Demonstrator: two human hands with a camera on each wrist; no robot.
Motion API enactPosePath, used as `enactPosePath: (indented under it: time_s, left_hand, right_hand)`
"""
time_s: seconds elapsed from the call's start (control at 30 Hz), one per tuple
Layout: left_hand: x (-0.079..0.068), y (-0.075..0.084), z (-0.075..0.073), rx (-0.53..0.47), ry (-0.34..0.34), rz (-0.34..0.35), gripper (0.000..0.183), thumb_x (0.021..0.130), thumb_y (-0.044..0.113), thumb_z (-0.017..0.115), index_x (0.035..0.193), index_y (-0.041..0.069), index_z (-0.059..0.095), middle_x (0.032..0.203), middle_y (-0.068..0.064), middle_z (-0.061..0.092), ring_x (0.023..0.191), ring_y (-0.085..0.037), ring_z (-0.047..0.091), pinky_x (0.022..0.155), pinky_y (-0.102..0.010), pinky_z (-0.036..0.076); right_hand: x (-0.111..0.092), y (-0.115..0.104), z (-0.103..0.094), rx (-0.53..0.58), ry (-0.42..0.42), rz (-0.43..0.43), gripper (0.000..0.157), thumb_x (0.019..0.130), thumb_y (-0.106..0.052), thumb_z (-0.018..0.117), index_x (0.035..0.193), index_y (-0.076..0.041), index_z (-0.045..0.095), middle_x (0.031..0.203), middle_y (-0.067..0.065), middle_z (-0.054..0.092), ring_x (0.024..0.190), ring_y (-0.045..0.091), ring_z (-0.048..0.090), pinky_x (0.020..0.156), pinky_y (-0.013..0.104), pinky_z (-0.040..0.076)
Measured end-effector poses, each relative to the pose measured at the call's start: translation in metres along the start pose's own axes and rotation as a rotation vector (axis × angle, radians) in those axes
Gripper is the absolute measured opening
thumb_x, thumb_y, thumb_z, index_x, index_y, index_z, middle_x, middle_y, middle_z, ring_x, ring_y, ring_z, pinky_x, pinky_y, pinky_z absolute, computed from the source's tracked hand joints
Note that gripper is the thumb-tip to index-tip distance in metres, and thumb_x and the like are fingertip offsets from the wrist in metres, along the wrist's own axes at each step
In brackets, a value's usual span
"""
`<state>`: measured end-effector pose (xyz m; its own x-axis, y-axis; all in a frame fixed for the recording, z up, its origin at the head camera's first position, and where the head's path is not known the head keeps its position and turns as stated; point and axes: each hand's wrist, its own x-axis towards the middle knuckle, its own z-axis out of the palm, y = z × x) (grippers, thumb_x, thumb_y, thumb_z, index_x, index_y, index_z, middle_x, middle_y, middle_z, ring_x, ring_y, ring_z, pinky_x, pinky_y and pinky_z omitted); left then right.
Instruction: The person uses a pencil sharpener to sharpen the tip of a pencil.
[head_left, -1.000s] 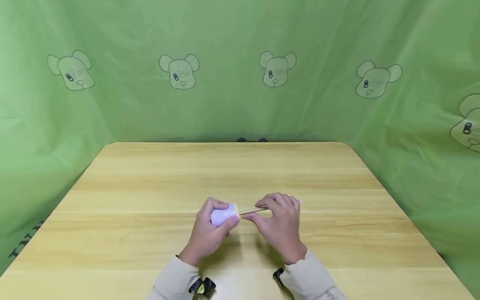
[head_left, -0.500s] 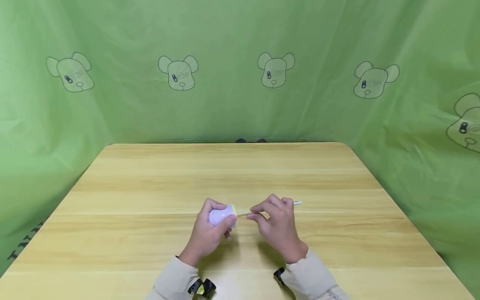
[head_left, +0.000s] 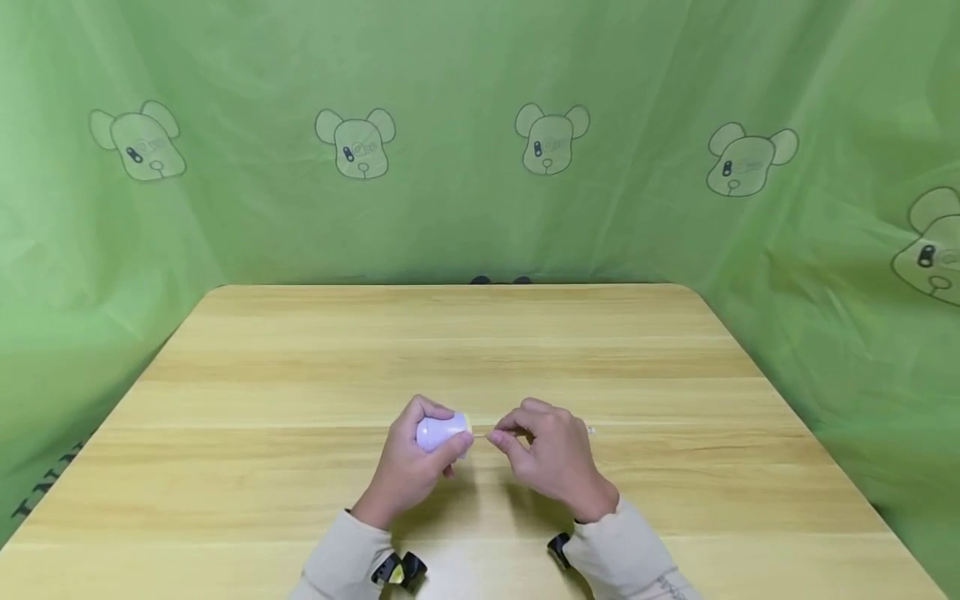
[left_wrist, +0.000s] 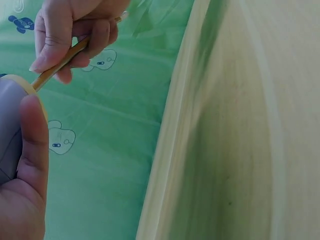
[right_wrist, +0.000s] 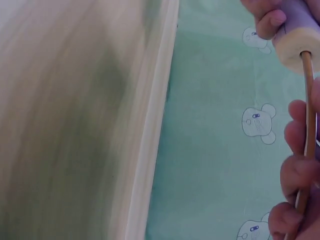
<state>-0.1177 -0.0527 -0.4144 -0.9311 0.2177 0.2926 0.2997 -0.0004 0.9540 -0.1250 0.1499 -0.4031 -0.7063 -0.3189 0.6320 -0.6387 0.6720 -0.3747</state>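
Observation:
In the head view my left hand (head_left: 408, 475) grips a small lilac pencil sharpener (head_left: 437, 432) with a pale yellow end. That end faces right, and a golden-brown pencil (left_wrist: 56, 69) sits in its hole, as the right wrist view also shows. My right hand (head_left: 551, 450) pinches the pencil between thumb and fingers, close to the sharpener (right_wrist: 295, 44). The pencil's pale back end sticks out beyond my right hand. Both hands hold these things above the table. The pencil's tip is hidden inside the sharpener.
Beneath the hands is a light wood-grain table (head_left: 480, 350). A green curtain (head_left: 457, 217) printed with bear heads hangs behind it and at both sides. Dark straps (head_left: 401, 571) with small devices are worn at the beige cuffs.
My right hand has rolled and shifted slightly left along the pencil, closer to the sharpener. The pencil's back end has dropped, so it lies more level. My left hand has barely moved.

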Motion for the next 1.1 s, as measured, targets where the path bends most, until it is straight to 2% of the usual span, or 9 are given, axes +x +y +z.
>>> enactPosePath:
  time_s: [0.17, 0.37, 0.47, 0.57, 0.67, 0.8, 0.9, 0.97, 1.1]
  left_hand:
    - [0.001, 0.001, 0.0, -0.003, 0.025, 0.02, 0.027, 0.086, 0.002, 0.07, 0.103, -0.003, 0.049, 0.091, -0.019, 0.056, 0.056, -0.02, 0.057, 0.046, -0.047, 0.056]
    - [0.002, 0.004, 0.0, -0.055, 0.041, -0.025, 0.029, 0.087, 0.002, 0.069, 0.106, -0.003, 0.048, 0.091, -0.019, 0.055, 0.059, -0.028, 0.058, 0.047, -0.042, 0.056]
    - [0.003, 0.005, -0.002, -0.089, 0.049, -0.063, 0.03, 0.088, 0.002, 0.068, 0.107, -0.004, 0.046, 0.088, -0.019, 0.055, 0.06, -0.031, 0.058, 0.048, -0.04, 0.057]
    - [0.0, 0.005, -0.003, -0.115, 0.054, -0.102, 0.031, 0.088, 0.003, 0.067, 0.109, -0.004, 0.045, 0.085, -0.018, 0.055, 0.059, -0.028, 0.058, 0.047, -0.039, 0.056]
    - [-0.002, 0.004, -0.004, -0.117, 0.046, -0.119, 0.032, 0.089, 0.004, 0.067, 0.109, -0.004, 0.044, 0.081, -0.016, 0.055, 0.056, -0.023, 0.057, 0.044, -0.038, 0.055]
    - [-0.002, 0.002, -0.006, -0.101, 0.035, -0.119, 0.031, 0.089, 0.005, 0.066, 0.108, -0.004, 0.044, 0.079, -0.016, 0.055, 0.054, -0.022, 0.056, 0.042, -0.045, 0.054]
    - [0.0, 0.002, -0.007, -0.082, 0.025, -0.126, 0.03, 0.089, 0.006, 0.067, 0.107, -0.003, 0.045, 0.081, -0.018, 0.055, 0.056, -0.021, 0.056, 0.044, -0.051, 0.053]
    - [0.001, 0.001, -0.007, -0.061, 0.005, -0.123, 0.03, 0.089, 0.007, 0.068, 0.106, -0.002, 0.045, 0.081, -0.018, 0.055, 0.056, -0.021, 0.056, 0.044, -0.051, 0.054]
    - [0.003, 0.0, -0.007, 0.007, -0.043, -0.088, 0.029, 0.088, 0.008, 0.07, 0.104, -0.001, 0.047, 0.085, -0.017, 0.056, 0.054, -0.019, 0.056, 0.045, -0.045, 0.055]
  right_hand:
    - [0.004, 0.002, 0.002, -0.043, 0.128, -0.036, 0.031, 0.061, -0.023, 0.092, 0.08, -0.008, 0.071, 0.079, -0.001, 0.068, 0.067, 0.014, 0.061, 0.069, 0.034, 0.042]
    - [0.004, 0.0, 0.006, -0.037, 0.233, -0.05, 0.033, 0.054, -0.015, 0.094, 0.073, -0.01, 0.068, 0.079, -0.001, 0.062, 0.063, 0.012, 0.051, 0.065, 0.032, 0.033]
    - [0.006, -0.001, 0.01, -0.054, 0.309, -0.104, 0.031, 0.053, -0.012, 0.093, 0.07, -0.01, 0.068, 0.078, 0.001, 0.062, 0.064, 0.014, 0.056, 0.064, 0.033, 0.032]
    - [0.004, -0.003, 0.014, -0.071, 0.377, -0.147, 0.026, 0.054, -0.014, 0.091, 0.066, -0.009, 0.069, 0.07, -0.001, 0.061, 0.061, 0.014, 0.058, 0.063, 0.035, 0.031]
    - [0.002, -0.003, 0.017, -0.077, 0.401, -0.167, 0.028, 0.07, -0.032, 0.084, 0.064, -0.009, 0.07, 0.062, -0.002, 0.057, 0.055, 0.013, 0.054, 0.061, 0.034, 0.029]
    - [0.001, -0.002, 0.014, -0.124, 0.358, -0.189, 0.032, 0.071, -0.041, 0.08, 0.065, -0.011, 0.071, 0.061, -0.006, 0.056, 0.047, 0.005, 0.046, 0.052, 0.022, 0.031]
    - [0.001, -0.004, 0.01, -0.149, 0.276, -0.165, 0.025, 0.059, -0.027, 0.089, 0.065, -0.014, 0.07, 0.061, -0.008, 0.056, 0.043, -0.001, 0.042, 0.041, 0.012, 0.025]
    - [0.0, -0.006, 0.007, -0.134, 0.177, -0.087, 0.023, 0.062, -0.024, 0.09, 0.065, -0.018, 0.068, 0.06, -0.012, 0.055, 0.043, -0.003, 0.041, 0.038, 0.011, 0.024]
    - [-0.002, -0.01, 0.004, -0.065, -0.063, 0.139, 0.018, 0.075, -0.022, 0.082, 0.067, -0.023, 0.066, 0.058, -0.018, 0.052, 0.047, -0.002, 0.043, 0.037, 0.018, 0.031]
